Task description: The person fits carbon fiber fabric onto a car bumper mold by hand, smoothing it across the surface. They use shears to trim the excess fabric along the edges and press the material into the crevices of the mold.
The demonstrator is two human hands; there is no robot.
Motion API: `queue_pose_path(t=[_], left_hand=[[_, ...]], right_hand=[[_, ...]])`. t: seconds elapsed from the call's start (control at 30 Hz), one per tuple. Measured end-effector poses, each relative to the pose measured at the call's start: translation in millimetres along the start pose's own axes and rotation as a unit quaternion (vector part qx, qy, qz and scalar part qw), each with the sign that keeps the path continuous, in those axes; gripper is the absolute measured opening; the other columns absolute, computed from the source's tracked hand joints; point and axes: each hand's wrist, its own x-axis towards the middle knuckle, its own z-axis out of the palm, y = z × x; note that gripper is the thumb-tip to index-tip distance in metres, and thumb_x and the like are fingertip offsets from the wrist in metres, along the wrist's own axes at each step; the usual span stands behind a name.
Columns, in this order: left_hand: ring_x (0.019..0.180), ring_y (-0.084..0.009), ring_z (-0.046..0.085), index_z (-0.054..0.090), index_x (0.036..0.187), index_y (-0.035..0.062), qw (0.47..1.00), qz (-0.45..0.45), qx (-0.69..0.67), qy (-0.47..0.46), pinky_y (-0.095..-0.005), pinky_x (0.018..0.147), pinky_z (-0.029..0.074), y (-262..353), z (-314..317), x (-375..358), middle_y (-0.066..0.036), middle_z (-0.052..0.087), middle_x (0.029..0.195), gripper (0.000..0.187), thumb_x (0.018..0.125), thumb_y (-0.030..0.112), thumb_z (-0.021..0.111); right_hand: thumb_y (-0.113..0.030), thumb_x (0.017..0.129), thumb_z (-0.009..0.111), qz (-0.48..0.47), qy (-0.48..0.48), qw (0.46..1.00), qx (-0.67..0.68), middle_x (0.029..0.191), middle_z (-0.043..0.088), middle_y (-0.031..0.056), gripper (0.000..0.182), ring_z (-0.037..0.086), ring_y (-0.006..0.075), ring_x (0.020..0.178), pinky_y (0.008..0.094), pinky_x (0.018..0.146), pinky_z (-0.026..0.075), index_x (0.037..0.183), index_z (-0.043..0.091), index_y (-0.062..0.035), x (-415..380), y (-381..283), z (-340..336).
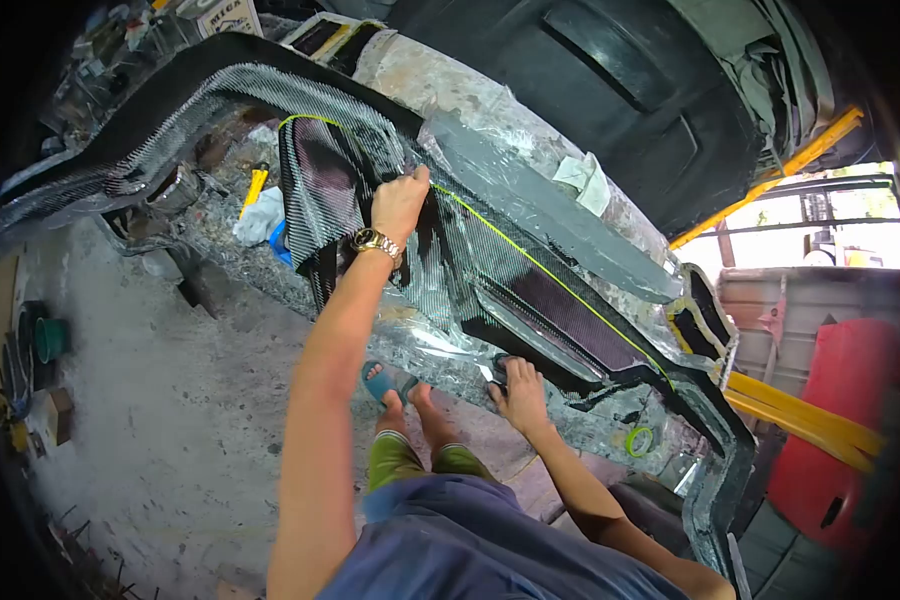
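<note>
A large black carbon-fibre panel [570, 290] with a woven, glossy surface lies across the bench below me. A thin yellow-green tape line [515, 243] runs along it. My left hand [400, 207], with a gold watch [377, 241] on the wrist, is closed over the panel's upper middle, right by the tape line; its fingertips are hidden, and I cannot tell what they hold. Nearer to me, my right hand [522, 393] rests at the panel's lower edge with its fingers stretched out and thumb apart, beside a small dark piece.
A green tape roll [639, 441] lies on the bench at right. Left of the panel are a yellow-handled tool [254, 188] and crumpled white material [260, 218]. Behind stand a grey long piece [550, 205] and a large black panel [590, 90]. A yellow bar [810, 425] and red panel [830, 420] are at right.
</note>
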Motion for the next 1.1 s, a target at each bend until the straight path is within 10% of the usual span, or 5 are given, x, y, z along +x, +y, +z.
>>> queue_pose_path(t=[0.27,0.53,0.63,0.87,1.1], left_hand=[[0.072,-0.0383,0.070,0.053,0.104,0.0061,0.992,-0.077,-0.086,-0.053,-0.0482,0.060,0.057,4,6,-1,-0.018,0.069,0.081,0.014,0.095,0.014,0.060],[0.102,-0.0308,0.060,0.055,0.111,0.0081,0.990,0.058,-0.124,-0.026,-0.0429,0.089,0.047,-25,13,-12,-0.011,0.060,0.106,0.030,0.087,0.016,0.071],[0.104,-0.0283,0.057,0.056,0.114,0.0095,0.989,0.063,-0.132,0.016,-0.0405,0.088,0.045,-27,23,-22,-0.009,0.057,0.109,0.035,0.085,0.019,0.073],[0.097,-0.0241,0.055,0.058,0.111,0.0123,0.982,0.062,-0.163,0.066,-0.0391,0.081,0.043,-31,44,-27,-0.006,0.052,0.102,0.037,0.081,0.025,0.076],[0.094,-0.0251,0.057,0.062,0.110,0.0111,0.962,0.022,-0.247,0.111,-0.0390,0.080,0.044,-29,59,-29,-0.006,0.056,0.101,0.031,0.080,0.008,0.069]], right_hand=[[-0.025,0.076,0.081,-0.034,-0.031,0.998,-0.035,0.110,0.057,0.0115,0.052,0.056,0.0315,0.106,0.0460,0.088,0.044,0.118,0.057,-0.0063,-5,31,-6],[-0.020,0.079,0.077,-0.047,-0.130,0.990,0.002,0.111,0.060,0.0125,0.050,0.058,0.0296,0.108,0.0415,0.092,0.048,0.124,0.060,-0.0057,0,34,-41],[-0.019,0.084,0.073,0.030,-0.342,0.907,0.245,0.114,0.063,0.0088,0.048,0.059,0.0205,0.109,0.0347,0.094,0.048,0.128,0.060,-0.0038,-3,70,-46],[-0.007,0.086,0.072,0.184,-0.485,0.699,0.492,0.116,0.061,-0.0001,0.041,0.054,0.0059,0.103,0.0237,0.090,0.045,0.125,0.060,-0.0043,-17,45,-136],[-0.036,0.088,0.080,0.221,-0.370,0.814,0.389,0.079,0.057,0.0005,0.037,0.061,0.0095,0.070,0.0248,0.066,0.048,0.096,0.058,-0.0077,98,-25,-158]])
